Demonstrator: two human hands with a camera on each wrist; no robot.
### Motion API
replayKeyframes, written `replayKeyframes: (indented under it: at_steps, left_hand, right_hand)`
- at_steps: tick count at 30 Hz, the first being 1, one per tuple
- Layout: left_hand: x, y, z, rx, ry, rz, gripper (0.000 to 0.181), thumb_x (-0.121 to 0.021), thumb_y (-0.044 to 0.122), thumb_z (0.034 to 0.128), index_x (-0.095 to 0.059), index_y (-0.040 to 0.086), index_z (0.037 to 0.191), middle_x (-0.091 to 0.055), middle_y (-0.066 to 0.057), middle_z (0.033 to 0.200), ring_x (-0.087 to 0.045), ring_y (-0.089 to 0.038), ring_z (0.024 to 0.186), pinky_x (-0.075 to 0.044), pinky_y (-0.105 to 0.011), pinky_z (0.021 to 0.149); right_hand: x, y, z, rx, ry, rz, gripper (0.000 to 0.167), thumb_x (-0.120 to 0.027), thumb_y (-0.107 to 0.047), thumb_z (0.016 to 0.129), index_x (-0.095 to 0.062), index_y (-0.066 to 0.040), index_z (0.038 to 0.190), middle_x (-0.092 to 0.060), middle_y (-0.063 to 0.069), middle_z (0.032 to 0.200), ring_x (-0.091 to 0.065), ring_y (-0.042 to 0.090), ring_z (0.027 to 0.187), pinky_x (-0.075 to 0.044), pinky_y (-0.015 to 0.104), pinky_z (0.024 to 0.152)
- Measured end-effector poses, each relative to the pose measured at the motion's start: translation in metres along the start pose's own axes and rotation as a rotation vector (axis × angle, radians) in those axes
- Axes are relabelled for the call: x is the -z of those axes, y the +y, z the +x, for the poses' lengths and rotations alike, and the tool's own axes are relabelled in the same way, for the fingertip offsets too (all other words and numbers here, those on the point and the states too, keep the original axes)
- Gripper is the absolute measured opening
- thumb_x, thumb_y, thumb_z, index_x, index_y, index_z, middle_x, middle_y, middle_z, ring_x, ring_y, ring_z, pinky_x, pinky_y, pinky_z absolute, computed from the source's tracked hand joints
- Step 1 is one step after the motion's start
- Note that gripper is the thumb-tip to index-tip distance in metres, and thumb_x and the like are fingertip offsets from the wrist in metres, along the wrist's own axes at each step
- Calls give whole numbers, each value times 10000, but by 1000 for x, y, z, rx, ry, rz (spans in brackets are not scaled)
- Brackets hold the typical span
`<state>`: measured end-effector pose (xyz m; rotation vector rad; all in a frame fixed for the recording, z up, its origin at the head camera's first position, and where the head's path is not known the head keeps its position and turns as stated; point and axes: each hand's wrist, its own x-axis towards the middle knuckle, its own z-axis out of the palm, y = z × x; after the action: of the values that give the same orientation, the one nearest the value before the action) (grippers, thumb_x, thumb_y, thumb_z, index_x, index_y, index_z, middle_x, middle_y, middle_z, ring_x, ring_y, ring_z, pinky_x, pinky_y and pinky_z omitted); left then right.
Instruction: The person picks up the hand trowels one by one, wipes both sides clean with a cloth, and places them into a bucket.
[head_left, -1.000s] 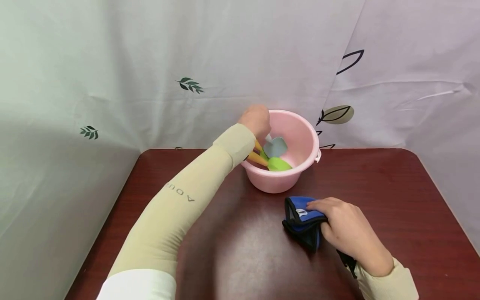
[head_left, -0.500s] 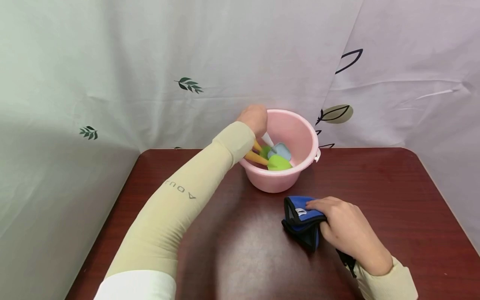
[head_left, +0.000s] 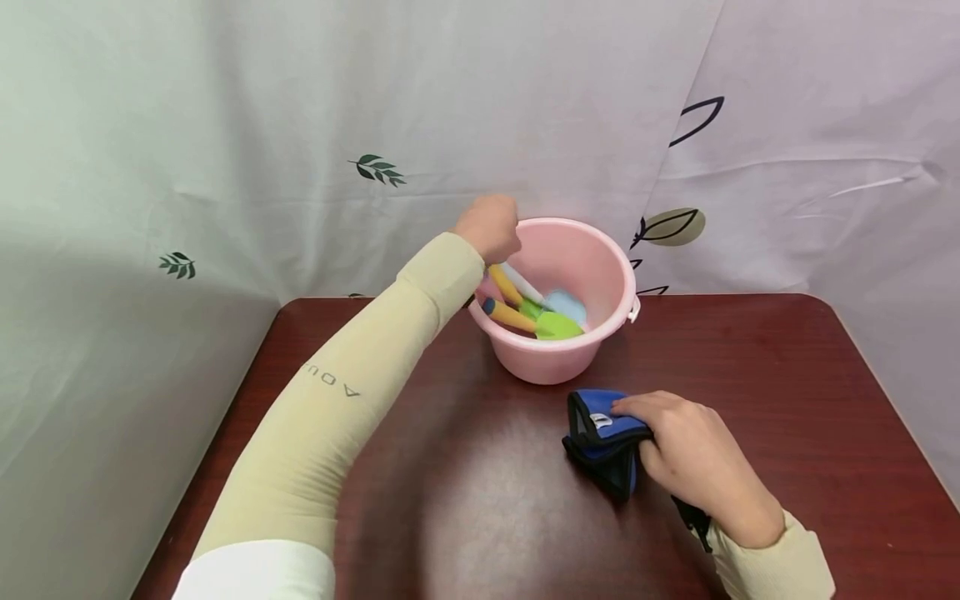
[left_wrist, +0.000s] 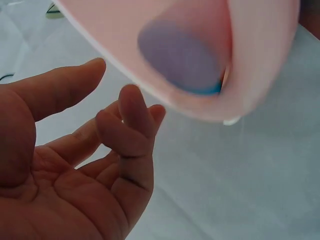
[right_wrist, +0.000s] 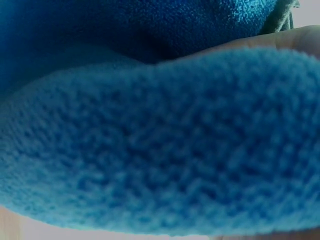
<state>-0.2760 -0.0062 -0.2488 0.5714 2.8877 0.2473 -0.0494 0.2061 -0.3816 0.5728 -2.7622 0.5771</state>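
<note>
At the left rim of a pink bucket (head_left: 543,368) is my left hand (head_left: 491,228). The left wrist view shows this hand (left_wrist: 85,155) with fingers loosely bent and nothing between them, beside the bucket's edge. Inside the bucket lie a small shovel with a light blue blade (head_left: 564,307) and white handle, a green-bladed shovel (head_left: 558,326) with a yellow handle, and another yellow-handled tool (head_left: 506,285), its green end partly covered. My right hand (head_left: 693,454) grips a folded blue fleecy cloth (head_left: 628,427) with black edging and a white tag; its fuzzy surface (right_wrist: 165,145) fills the right wrist view.
A dark red-brown table (head_left: 487,500) carries the bucket and the cloth. Pale fabric with leaf prints (head_left: 450,108) hangs behind and at both sides, close to the bucket's far rim. A white handle lug (head_left: 634,310) sticks out from the bucket's right side.
My left hand has let go of the white-handled shovel, which now lies lower in the bucket, and has moved up and left to the rim. The right hand stays on the cloth.
</note>
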Motion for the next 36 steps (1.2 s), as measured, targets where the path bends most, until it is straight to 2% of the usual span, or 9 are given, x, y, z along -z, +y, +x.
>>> replayKeyframes:
  at_steps: [3,5,7,12,18,22,27,32,36]
  left_hand:
    - [7,-7,-4,15,24,-69,166,-599,159,978,-660,19,1042,-601,-69,923,-546,-194,842,-488,-293,771]
    - [12,-12,-7,38,34,-127,280,-603,197,983,-664,19,1190,-650,-97,1096,-591,-215,987,-514,-322,874]
    - [16,-18,-12,52,54,-163,419,-602,236,982,-612,31,1347,-622,-105,1316,-575,-239,1182,-495,-376,986]
    - [26,-40,-27,71,99,-235,456,-590,267,978,-597,39,1373,-617,-127,1320,-582,-253,1178,-508,-392,962]
    - [29,-76,-50,113,152,-275,478,-604,279,984,-574,44,1399,-588,-166,1382,-557,-312,1259,-460,-443,1030]
    - [12,-95,-61,137,148,-293,495,-609,283,985,-557,33,1410,-566,-184,1402,-544,-338,1272,-440,-478,1046]
    - [-24,-106,-75,129,111,-289,513,-641,258,974,-537,19,1416,-556,-176,1413,-543,-344,1273,-450,-495,1036]
    - [-57,-109,-92,105,80,-289,555,-663,250,966,-506,10,1442,-513,-186,1443,-484,-355,1321,-419,-507,1066]
    - [-76,-108,-108,92,72,-283,575,-670,265,967,-490,18,1453,-483,-204,1443,-440,-359,1344,-398,-512,1080]
  right_hand:
    - [1,1,0,-2,12,6,439,-633,66,661,-763,-121,1036,-733,50,1021,-697,255,952,-561,493,743]
    - [2,3,0,-7,25,9,437,-627,68,662,-763,-116,1035,-733,54,1021,-699,259,944,-560,495,738]
    - [3,5,-1,-20,37,8,435,-621,67,665,-764,-111,1035,-734,63,1024,-700,266,939,-559,499,731]
    - [7,15,-5,-66,55,-6,442,-625,57,659,-765,-110,1044,-734,91,1037,-699,299,941,-544,530,712]
    - [13,41,-1,-41,150,-19,458,-622,46,632,-759,-97,1045,-733,132,1023,-694,343,902,-521,563,682]
    - [18,64,3,-36,219,-40,473,-570,51,643,-751,-83,1059,-729,151,1038,-684,347,920,-509,567,685]
    - [18,88,2,-50,251,-89,481,-553,44,651,-739,-80,1078,-715,174,1072,-656,359,978,-496,606,669]
    - [14,101,-2,-23,226,-132,482,-593,41,654,-730,-65,1104,-706,172,1115,-642,359,1033,-510,619,668]
    - [12,107,-10,0,174,-159,483,-607,39,648,-722,-34,1111,-702,178,1123,-642,369,1040,-519,607,704]
